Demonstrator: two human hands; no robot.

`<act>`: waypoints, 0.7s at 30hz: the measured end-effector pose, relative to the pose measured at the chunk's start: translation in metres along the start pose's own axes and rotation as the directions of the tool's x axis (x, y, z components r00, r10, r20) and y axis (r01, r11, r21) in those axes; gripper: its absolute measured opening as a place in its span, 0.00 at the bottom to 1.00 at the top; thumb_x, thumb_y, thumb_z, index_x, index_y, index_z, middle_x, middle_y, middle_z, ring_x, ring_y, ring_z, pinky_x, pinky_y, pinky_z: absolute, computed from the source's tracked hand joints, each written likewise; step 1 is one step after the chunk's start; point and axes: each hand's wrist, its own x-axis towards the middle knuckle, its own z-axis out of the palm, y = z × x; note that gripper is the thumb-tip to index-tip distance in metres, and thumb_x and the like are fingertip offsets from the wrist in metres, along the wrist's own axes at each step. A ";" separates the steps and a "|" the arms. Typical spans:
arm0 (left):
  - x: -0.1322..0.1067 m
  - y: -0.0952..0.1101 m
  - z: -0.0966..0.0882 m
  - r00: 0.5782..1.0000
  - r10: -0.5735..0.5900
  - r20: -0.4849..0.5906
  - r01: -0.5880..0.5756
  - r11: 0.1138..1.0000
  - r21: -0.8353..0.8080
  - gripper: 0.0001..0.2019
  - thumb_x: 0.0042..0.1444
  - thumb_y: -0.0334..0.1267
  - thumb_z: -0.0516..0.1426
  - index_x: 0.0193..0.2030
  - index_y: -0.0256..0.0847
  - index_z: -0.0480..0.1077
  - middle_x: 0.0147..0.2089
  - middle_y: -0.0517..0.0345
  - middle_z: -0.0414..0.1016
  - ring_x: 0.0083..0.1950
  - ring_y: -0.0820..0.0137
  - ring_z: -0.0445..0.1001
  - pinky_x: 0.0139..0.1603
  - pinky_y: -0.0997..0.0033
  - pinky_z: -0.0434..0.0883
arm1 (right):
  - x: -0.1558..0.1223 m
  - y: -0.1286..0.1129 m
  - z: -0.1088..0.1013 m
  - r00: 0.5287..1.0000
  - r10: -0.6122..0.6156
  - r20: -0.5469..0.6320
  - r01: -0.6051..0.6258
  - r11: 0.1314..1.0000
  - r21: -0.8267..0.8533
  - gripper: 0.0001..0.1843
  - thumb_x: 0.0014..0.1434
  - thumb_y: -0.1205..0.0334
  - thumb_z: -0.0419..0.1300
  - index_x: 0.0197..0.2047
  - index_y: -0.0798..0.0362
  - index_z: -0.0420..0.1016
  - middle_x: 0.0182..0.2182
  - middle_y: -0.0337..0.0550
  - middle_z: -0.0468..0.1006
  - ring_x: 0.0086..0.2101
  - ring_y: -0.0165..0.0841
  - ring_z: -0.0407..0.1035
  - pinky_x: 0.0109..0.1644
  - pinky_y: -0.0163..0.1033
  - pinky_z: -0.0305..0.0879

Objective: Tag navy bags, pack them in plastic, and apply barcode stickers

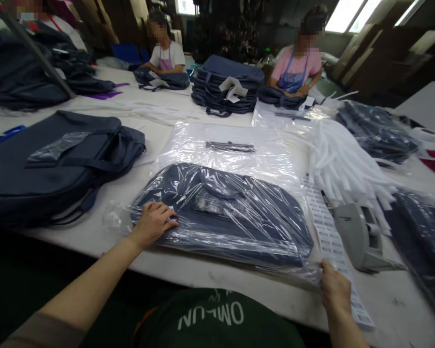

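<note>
A navy bag (224,212) lies flat inside a clear plastic sleeve on the white table (188,270) right in front of me. My left hand (152,223) rests palm down on the bag's left end, fingers spread over the plastic. My right hand (334,286) pinches the sleeve's near right corner, fingers closed on the film. A strip of barcode labels (329,241) runs beside that hand.
More empty clear sleeves (232,145) lie behind the bag. A stack of unwrapped navy bags (54,164) sits at left, a grey label dispenser (358,232) and white foam tubes (344,159) at right. Two people work at the table's far side by another bag pile (226,84).
</note>
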 end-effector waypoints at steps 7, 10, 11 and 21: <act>0.011 -0.020 0.008 0.991 -0.075 0.113 0.079 0.996 -0.028 0.14 0.61 0.48 0.51 0.34 0.41 0.69 0.35 0.54 0.74 0.46 0.57 0.69 0.56 0.52 0.52 | -0.009 0.006 0.003 1.000 0.018 0.019 -0.022 0.964 0.266 0.22 0.50 0.45 0.54 0.27 0.57 0.75 0.11 0.36 0.63 0.18 0.34 0.59 0.22 0.39 0.55; 0.013 -0.019 0.007 0.984 -0.059 0.169 0.066 0.997 -0.035 0.14 0.59 0.50 0.52 0.35 0.43 0.71 0.35 0.55 0.75 0.47 0.57 0.69 0.58 0.51 0.49 | -0.011 0.006 0.004 0.999 0.022 0.024 -0.028 0.946 0.324 0.22 0.50 0.44 0.55 0.28 0.57 0.74 0.10 0.34 0.62 0.16 0.32 0.58 0.20 0.38 0.54; 0.014 -0.018 0.007 0.982 -0.058 0.178 0.064 0.998 -0.025 0.14 0.59 0.50 0.52 0.35 0.44 0.71 0.35 0.56 0.75 0.47 0.58 0.69 0.58 0.51 0.48 | -0.012 0.005 0.004 0.999 0.021 0.028 -0.029 0.940 0.341 0.22 0.49 0.44 0.55 0.28 0.56 0.74 0.10 0.33 0.61 0.16 0.31 0.57 0.20 0.37 0.53; 0.020 -0.003 0.012 0.987 -0.134 0.092 0.106 0.960 0.260 0.17 0.63 0.47 0.45 0.32 0.41 0.68 0.32 0.51 0.73 0.44 0.57 0.66 0.55 0.52 0.51 | -0.020 -0.001 -0.013 0.994 -0.070 0.084 0.018 0.862 0.506 0.32 0.43 0.30 0.57 0.33 0.53 0.68 0.16 0.33 0.64 0.17 0.29 0.57 0.19 0.34 0.53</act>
